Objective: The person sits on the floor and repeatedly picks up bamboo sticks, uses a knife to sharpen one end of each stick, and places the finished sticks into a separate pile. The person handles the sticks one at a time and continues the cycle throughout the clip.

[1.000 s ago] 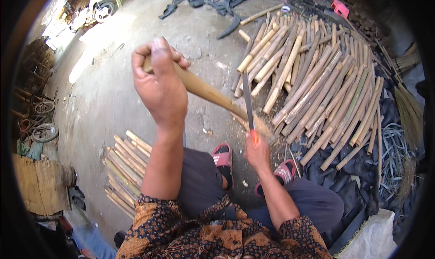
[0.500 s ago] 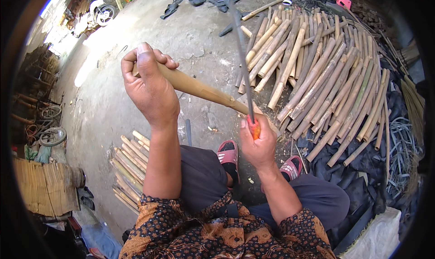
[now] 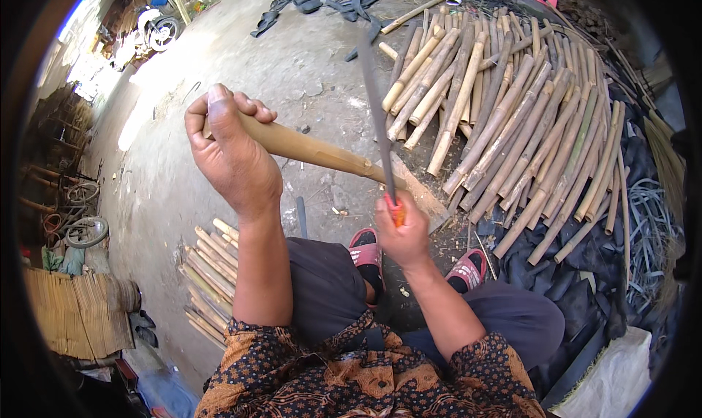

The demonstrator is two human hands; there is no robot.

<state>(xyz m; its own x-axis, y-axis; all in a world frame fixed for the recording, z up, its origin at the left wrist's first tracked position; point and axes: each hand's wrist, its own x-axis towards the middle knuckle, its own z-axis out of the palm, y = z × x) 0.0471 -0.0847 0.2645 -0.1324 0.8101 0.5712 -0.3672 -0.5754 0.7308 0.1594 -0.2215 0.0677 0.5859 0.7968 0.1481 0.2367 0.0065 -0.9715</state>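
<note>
My left hand (image 3: 238, 155) is closed round the left end of a smooth tan bamboo piece (image 3: 311, 149), which slants down to the right in front of me. My right hand (image 3: 404, 234) grips the red-orange handle of a long, thin, dark-bladed knife (image 3: 377, 111). Its blade points up and away, blurred along its length. Near the handle, the blade crosses the bamboo's right end; whether the two touch I cannot tell. Below that end, a flat wooden board (image 3: 423, 198) rests on the floor.
A big pile of bamboo pieces (image 3: 526, 140) spreads across the right. A smaller bundle (image 3: 213, 272) lies left of my legs. Dark strips (image 3: 351, 1) lie far ahead on the concrete floor (image 3: 168, 162). A dark bar (image 3: 302, 217) stands near my left knee.
My right hand and the knife have shifted a little to the left, the blade now leaning further left. My left hand and the bamboo have moved slightly left; the view has shifted too.
</note>
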